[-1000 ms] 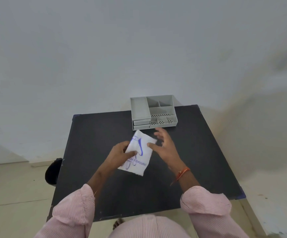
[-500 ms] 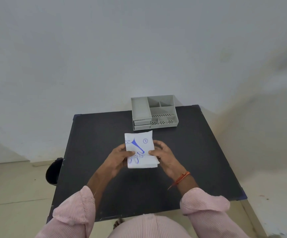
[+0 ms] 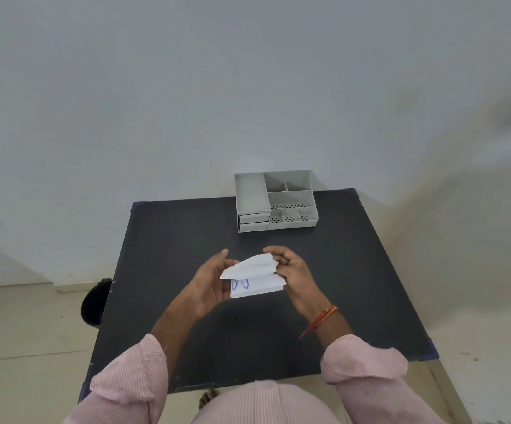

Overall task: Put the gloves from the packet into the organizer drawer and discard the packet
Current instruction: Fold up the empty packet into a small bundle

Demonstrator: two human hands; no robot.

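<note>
I hold a white paper packet (image 3: pixel 255 278) with blue print above the middle of the black table (image 3: pixel 171 240). Its top layer is peeled up and folded over, so the packet gapes at the far end. My left hand (image 3: pixel 210 278) grips its left edge. My right hand (image 3: pixel 291 270) pinches the raised flap at the right. No gloves show; the contents are hidden inside. The grey organizer (image 3: pixel 275 200) stands at the table's far edge, with two small drawers (image 3: pixel 253 222) on its front left, both pushed in.
A black round bin (image 3: pixel 95 301) sits on the floor just off the table's left edge. A white wall rises directly behind the table. Pink striped sleeves cover both forearms, and a red thread is tied on my right wrist.
The packet was flat and upright between both hands. Now its upper layer is pulled apart and bent back, and both hands sit slightly lower and closer to me.
</note>
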